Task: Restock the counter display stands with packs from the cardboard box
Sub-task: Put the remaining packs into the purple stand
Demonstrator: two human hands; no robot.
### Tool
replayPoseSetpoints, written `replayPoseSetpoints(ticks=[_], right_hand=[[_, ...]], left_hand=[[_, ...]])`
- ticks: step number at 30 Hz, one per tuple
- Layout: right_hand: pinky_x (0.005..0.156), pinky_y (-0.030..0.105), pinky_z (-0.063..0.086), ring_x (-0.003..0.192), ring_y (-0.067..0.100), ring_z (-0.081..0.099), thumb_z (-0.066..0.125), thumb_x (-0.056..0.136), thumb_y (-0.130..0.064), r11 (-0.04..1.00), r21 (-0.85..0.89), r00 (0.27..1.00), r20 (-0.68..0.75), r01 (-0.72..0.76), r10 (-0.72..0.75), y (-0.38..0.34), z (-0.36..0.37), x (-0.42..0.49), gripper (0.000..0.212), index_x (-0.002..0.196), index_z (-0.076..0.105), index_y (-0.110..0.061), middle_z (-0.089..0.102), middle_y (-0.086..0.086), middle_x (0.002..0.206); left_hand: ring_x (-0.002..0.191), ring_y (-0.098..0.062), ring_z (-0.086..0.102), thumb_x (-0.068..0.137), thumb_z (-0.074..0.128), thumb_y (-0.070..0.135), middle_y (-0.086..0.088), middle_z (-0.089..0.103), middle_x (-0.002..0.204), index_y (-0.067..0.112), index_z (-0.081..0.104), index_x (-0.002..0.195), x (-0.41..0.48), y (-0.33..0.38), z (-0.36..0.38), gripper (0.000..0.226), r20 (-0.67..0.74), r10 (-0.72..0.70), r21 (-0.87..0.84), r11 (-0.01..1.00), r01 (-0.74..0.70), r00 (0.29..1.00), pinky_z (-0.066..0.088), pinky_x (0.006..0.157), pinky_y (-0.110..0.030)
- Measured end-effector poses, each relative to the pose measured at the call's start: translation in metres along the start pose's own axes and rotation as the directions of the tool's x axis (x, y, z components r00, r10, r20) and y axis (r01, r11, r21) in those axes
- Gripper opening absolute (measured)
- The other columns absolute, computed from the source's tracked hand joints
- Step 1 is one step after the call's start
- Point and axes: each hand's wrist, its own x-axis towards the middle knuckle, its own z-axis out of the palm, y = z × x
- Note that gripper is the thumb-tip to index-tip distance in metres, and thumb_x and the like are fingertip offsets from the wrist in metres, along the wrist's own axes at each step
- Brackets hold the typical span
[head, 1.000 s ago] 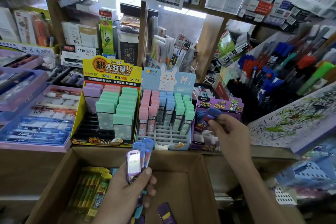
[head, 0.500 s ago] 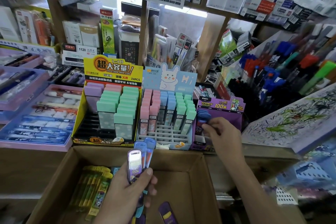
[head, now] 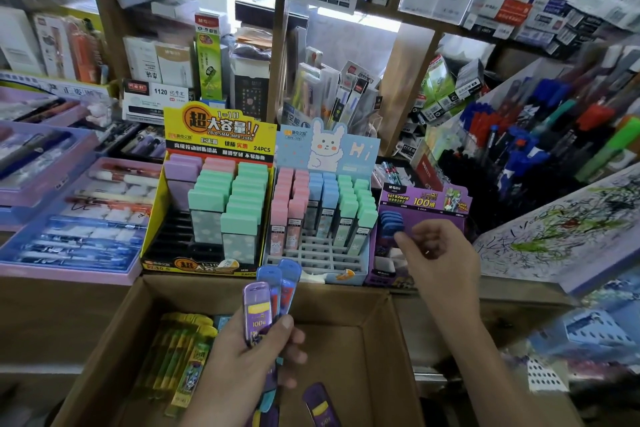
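My left hand (head: 242,364) grips a fan of slim packs (head: 258,308) over the open cardboard box (head: 346,295): a purple one in front, two blue ones behind. My right hand (head: 440,260) hovers at the purple display stand (head: 426,199) on the counter, fingers loosely curled and holding nothing, its fingertips just beside the row of blue packs (head: 391,222) standing in that stand. In the box lie yellow packs (head: 180,354) at the left and a loose purple pack (head: 320,406) near the front.
Left of the purple stand are a rabbit-card stand (head: 325,149) with pink, blue and green packs and a yellow stand (head: 221,135) with green cases. Pen trays (head: 69,239) sit at the far left, a scribbled test pad (head: 561,236) and pen racks at the right, crowded shelves behind.
My right hand lowered a blue pack into the purple stand and let go of it; it now sits just off the row. My left hand has barely moved.
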Motion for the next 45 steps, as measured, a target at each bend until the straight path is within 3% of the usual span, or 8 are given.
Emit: replayPoseSetpoints(ticks=[6, 14, 19, 25, 28, 34, 43, 45], right_hand=[[0.061, 0.019, 0.055, 0.069, 0.008, 0.067, 0.077, 0.09, -0.024, 0.983, 0.183, 0.972, 0.234, -0.03, -0.014, -0.036, 0.015, -0.038, 0.005, 0.086, 0.075, -0.024, 0.073, -0.006, 0.076], [0.058, 0.014, 0.046, 0.06, -0.001, 0.058, 0.078, 0.091, -0.031, 0.881, 0.332, 0.781, 0.621, -0.336, 0.064, -0.051, 0.05, -0.081, 0.006, 0.085, 0.079, -0.029, 0.068, -0.011, 0.067], [0.057, 0.024, 0.048, 0.062, 0.01, 0.058, 0.08, 0.09, -0.026, 0.843, 0.359, 0.792, 0.599, -0.4, 0.121, -0.051, 0.053, -0.082, 0.012, 0.079, 0.075, -0.024, 0.067, -0.002, 0.07], [0.053, 0.024, 0.054, 0.065, 0.017, 0.068, 0.075, 0.091, -0.01, 0.757, 0.457, 0.83, 0.521, -0.467, 0.197, -0.048, 0.033, -0.064, 0.016, 0.077, 0.072, -0.018, 0.076, 0.011, 0.08], [0.057, 0.02, 0.056, 0.066, 0.014, 0.067, 0.072, 0.092, -0.012, 0.842, 0.424, 0.906, 0.392, -0.333, 0.162, -0.047, 0.011, -0.048, 0.003, 0.09, 0.074, -0.01, 0.075, 0.009, 0.079], [0.057, 0.02, 0.057, 0.066, 0.017, 0.07, 0.07, 0.093, -0.006, 0.911, 0.385, 0.983, 0.156, -0.15, 0.096, -0.033, -0.022, -0.017, 0.016, 0.104, 0.075, -0.016, 0.077, 0.006, 0.083], [0.065, 0.036, 0.063, 0.08, 0.016, 0.076, 0.073, 0.094, -0.007, 0.966, 0.242, 0.994, 0.078, -0.093, 0.077, -0.011, -0.017, -0.003, 0.018, 0.098, 0.077, -0.025, 0.079, -0.004, 0.084], [0.065, 0.026, 0.061, 0.081, 0.013, 0.076, 0.074, 0.093, -0.008, 0.969, 0.222, 0.992, 0.094, -0.106, 0.087, -0.006, -0.013, -0.002, 0.015, 0.098, 0.078, -0.021, 0.079, -0.007, 0.083]], left_hand=[[0.065, -0.027, 0.071, 0.076, 0.076, 0.028, -0.011, 0.07, 0.076, 0.026, 0.077, 0.083, 0.002, -0.002, -0.001, 0.007, -0.029, 0.013, -0.053, 0.998, -0.015, 0.999, 0.055, 0.052, -0.037], [0.068, -0.026, 0.071, 0.081, 0.071, 0.027, -0.011, 0.07, 0.075, 0.029, 0.078, 0.092, 0.002, -0.003, -0.003, 0.013, 0.031, 0.031, 0.011, 0.999, -0.032, 0.999, 0.056, 0.053, -0.037], [0.071, -0.024, 0.074, 0.092, 0.067, 0.015, -0.007, 0.076, 0.083, 0.036, 0.078, 0.096, -0.001, -0.003, 0.001, 0.024, 0.029, 0.059, 0.026, 0.998, -0.06, 0.998, 0.058, 0.051, -0.036], [0.071, -0.032, 0.074, 0.092, 0.066, 0.008, -0.013, 0.076, 0.09, 0.016, 0.072, 0.106, 0.001, -0.003, 0.001, 0.017, -0.016, 0.018, -0.049, 0.999, -0.019, 1.0, 0.055, 0.048, -0.034], [0.065, -0.03, 0.072, 0.093, 0.066, 0.009, -0.015, 0.073, 0.081, 0.017, 0.075, 0.103, 0.002, -0.003, -0.001, 0.015, -0.009, 0.013, -0.035, 0.999, -0.013, 1.0, 0.054, 0.047, -0.034], [0.057, -0.03, 0.064, 0.095, 0.065, 0.018, -0.017, 0.068, 0.071, 0.017, 0.07, 0.106, 0.002, -0.005, 0.0, 0.012, 0.012, 0.042, 0.006, 0.999, -0.042, 0.999, 0.047, 0.044, -0.032], [0.052, -0.028, 0.062, 0.099, 0.057, 0.02, -0.02, 0.069, 0.073, 0.012, 0.059, 0.107, 0.0, -0.001, 0.001, 0.011, 0.007, 0.023, -0.015, 1.0, -0.023, 1.0, 0.042, 0.039, -0.028], [0.052, -0.026, 0.061, 0.099, 0.057, 0.019, -0.019, 0.069, 0.073, 0.012, 0.059, 0.107, -0.001, 0.0, 0.001, 0.01, 0.009, 0.023, -0.01, 1.0, -0.023, 1.0, 0.042, 0.039, -0.027]])
